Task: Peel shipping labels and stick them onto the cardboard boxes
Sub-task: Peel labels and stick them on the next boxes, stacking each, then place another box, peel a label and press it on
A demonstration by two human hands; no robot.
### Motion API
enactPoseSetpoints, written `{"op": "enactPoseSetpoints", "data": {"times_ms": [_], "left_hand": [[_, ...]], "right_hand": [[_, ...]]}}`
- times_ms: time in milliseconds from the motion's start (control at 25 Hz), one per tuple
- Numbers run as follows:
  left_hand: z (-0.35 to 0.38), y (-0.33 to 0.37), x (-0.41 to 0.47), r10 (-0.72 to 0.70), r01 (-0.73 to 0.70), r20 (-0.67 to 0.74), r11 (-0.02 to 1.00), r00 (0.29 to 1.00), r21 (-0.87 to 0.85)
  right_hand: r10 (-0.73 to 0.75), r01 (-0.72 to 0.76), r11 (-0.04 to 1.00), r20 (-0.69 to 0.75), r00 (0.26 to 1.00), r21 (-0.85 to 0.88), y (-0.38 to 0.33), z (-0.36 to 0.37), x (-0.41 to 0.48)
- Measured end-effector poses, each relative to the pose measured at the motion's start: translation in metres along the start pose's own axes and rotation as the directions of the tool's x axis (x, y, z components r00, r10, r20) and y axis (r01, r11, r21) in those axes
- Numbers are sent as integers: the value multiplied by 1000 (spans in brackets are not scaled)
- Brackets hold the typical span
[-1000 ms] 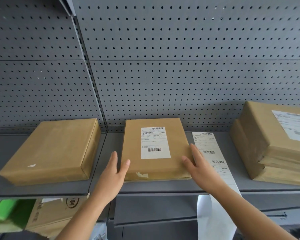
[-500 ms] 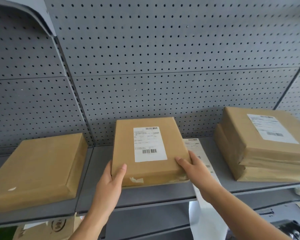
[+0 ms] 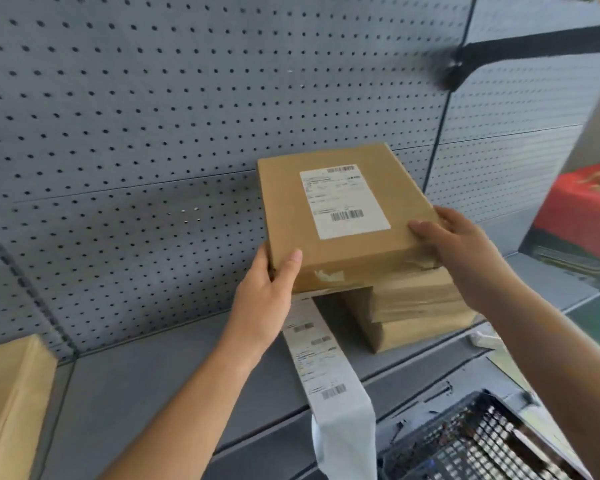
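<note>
Box (image 3: 361,252) in L hand (image 3: 264,299), R hand (image 3: 465,251) over grey shelf (image 3: 153,393), pegboard (image 3: 153,116) behind

Label (image 3: 343,200) print blurred (unreadable); left box (image 3: 11,403) cut off; stack (image 3: 413,299) half-hidden by held box (image 3: 368,265).

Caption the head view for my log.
Left hand and right hand hold a labelled cardboard box over a stack of boxes on the shelf.

Stockroom: pegboard shelving (image 3: 187,140), labelled parcels (image 3: 343,216).
</note>
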State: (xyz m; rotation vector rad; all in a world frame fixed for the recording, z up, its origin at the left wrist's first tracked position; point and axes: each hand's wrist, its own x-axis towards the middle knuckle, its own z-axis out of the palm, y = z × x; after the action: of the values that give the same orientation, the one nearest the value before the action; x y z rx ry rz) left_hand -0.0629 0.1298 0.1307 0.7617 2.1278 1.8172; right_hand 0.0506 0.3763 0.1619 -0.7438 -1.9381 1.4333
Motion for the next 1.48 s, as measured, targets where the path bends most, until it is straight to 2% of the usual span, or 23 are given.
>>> {"op": "enactPoseSetpoints", "data": {"times_ms": [200, 400, 640, 800, 920, 960, 1040, 1120, 1200, 1280, 1400, 1480], "left_hand": [[77, 11, 44, 16, -20, 128, 999, 992, 33], [123, -2, 67, -52, 38, 168, 996, 984, 87], [139, -11, 77, -77, 54, 139, 986, 987, 161], [138, -9, 78, -65, 46, 143, 989, 988, 137], [132, -8, 73, -78, 57, 169, 990, 983, 126], [129, -7, 69, -96, 73, 169, 988, 981, 137], [114, -8, 60, -116, 93, 141, 983, 983, 161], [86, -11, 51, -83, 70, 76, 986, 994, 152], [49, -12, 42, -39, 41, -15, 986, 999, 161], [4, -13, 30, -5, 31, -140, 983, 990, 183], [-74, -17, 5, 22, 62, -329, 968, 944, 243], [-131, -27, -19, 67, 113, -454, 928, 888, 356]], "right_hand": [[32, -32, 999, -98, 995, 0, 17, -71, 37], [125, -127, 992, -124, 984, -2, 50, -102, 67], [172, -175, 984, -86, 981, -29, 77, -109, 84], [162, -164, 986, -81, 984, -25, 75, -109, 87], [151, -162, 984, -133, 980, -78, 68, -102, 81], [115, -139, 984, -198, 973, -111, 66, -98, 77], [-47, -20, 981, -337, 940, -193, 54, -85, 63], [-258, 160, 946, -357, 898, -281, 38, -60, 45], [-427, 330, 883, -278, 861, -334, 21, -26, 28], [-529, 468, 826, -148, 836, -313, 5, 18, 15], [-561, 558, 796, 61, 826, -232, -10, 89, 4], [-568, 607, 761, 217, 794, -228, -15, 140, -8]]}}
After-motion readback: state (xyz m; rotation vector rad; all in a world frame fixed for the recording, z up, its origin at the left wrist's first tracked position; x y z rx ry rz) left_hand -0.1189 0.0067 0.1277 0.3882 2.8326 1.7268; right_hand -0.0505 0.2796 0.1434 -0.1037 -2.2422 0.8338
